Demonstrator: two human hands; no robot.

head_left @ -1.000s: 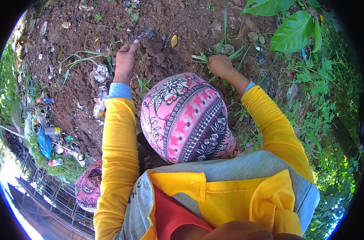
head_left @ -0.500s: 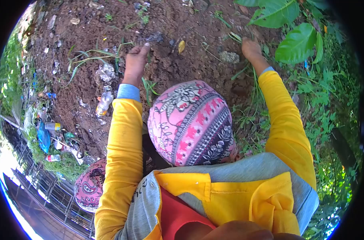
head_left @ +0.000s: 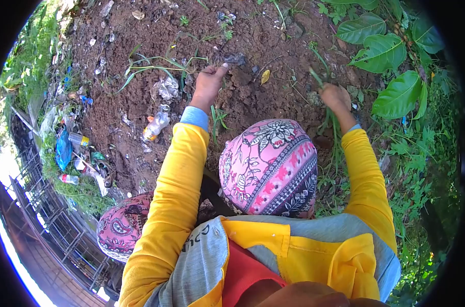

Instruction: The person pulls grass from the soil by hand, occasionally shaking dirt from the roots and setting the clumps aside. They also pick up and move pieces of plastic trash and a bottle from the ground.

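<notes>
My left hand (head_left: 208,88) is closed just above the brown soil, thumb pointing forward. Long green grass blades (head_left: 158,67) run leftward from its fingers. A crumpled dark scrap (head_left: 235,60) lies right beside the thumb. Over to the right, my right hand (head_left: 337,98) is closed around a bunch of grass (head_left: 317,78). Stems stick out in front of that fist, and more blades trail down behind it. Both roots are too small or hidden to make out. Between my arms is my knee in pink patterned cloth (head_left: 268,166).
A clear plastic bottle (head_left: 157,124) and crumpled foil (head_left: 167,88) lie left of my hand. Farther left are a blue plastic bag (head_left: 63,150) and other litter. A yellow leaf (head_left: 265,77) rests on the soil (head_left: 289,51). Broad-leaved plants (head_left: 399,94) crowd the right side.
The view has shifted, so the ground appears farther right and lower. Against the soil, my right hand has come closer to me and a little left with its grass. My left hand has hardly moved.
</notes>
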